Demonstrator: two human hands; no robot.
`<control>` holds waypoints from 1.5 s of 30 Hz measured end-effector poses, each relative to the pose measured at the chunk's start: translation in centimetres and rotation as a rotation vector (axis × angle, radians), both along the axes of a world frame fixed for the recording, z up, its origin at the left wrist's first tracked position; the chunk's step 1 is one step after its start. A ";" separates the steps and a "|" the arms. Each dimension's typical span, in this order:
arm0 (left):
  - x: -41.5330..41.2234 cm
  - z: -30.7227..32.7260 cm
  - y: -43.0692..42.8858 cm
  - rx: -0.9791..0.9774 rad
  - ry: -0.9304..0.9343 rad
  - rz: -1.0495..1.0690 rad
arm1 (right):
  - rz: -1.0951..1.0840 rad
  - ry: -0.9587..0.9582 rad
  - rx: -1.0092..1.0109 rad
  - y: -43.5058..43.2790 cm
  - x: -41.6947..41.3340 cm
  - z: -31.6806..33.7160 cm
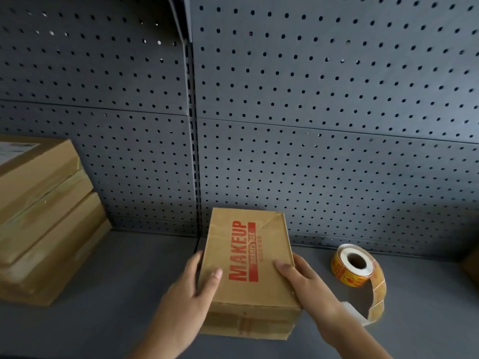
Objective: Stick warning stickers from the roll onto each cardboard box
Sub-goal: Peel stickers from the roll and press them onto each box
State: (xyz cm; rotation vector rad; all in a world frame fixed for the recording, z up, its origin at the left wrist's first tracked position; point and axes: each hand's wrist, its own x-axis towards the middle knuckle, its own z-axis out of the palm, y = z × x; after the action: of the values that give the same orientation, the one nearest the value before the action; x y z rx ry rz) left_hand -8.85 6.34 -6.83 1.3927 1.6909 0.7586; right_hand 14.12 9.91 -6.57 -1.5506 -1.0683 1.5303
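Brown cardboard box printed "MAKEUP" in red (246, 257): one, lying flat between both hands, with no sticker on its top face. If another box lies under it, I cannot tell. The left hand (191, 288) and the right hand (303, 281) grip its sides, thumbs on top. One yellow-orange sticker roll (355, 265) stands on the dark grey shelf (103, 320) just right of the right hand, its strip hanging loose. A stack of several brown boxes (46, 229) is well to the left.

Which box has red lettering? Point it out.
The box gripped by the left hand and right hand, printed MAKEUP; the stacked boxes at left show none.
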 end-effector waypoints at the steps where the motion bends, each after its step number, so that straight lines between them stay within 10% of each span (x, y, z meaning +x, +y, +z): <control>1: 0.0 -0.1 0.0 0.011 0.010 0.006 | 0.003 0.002 0.013 0.1 0.0 -0.1; 7: 0.1 -0.1 -0.6 0.047 0.091 0.024 | 0.009 -0.082 0.107 -0.3 1.3 0.1; 15: 0.0 1.6 -0.9 0.283 0.251 0.036 | 0.403 -1.182 0.403 -3.7 11.7 -1.0; 19: 1.4 2.0 -0.4 0.480 0.284 -0.024 | 0.511 -1.341 0.361 -4.3 13.4 -2.5; 34: 12.8 3.2 4.4 0.572 0.086 -0.369 | -0.060 -0.439 0.525 -0.8 10.9 3.1; 45: 18.4 3.2 9.2 0.307 -0.310 -0.357 | -0.059 -0.387 0.624 2.5 11.1 5.3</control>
State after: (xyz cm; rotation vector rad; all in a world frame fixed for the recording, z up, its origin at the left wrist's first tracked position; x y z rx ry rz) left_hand 9.56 15.59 -3.58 1.6308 1.0811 0.9941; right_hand 25.24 12.42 -1.28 -1.4240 -1.5196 0.7471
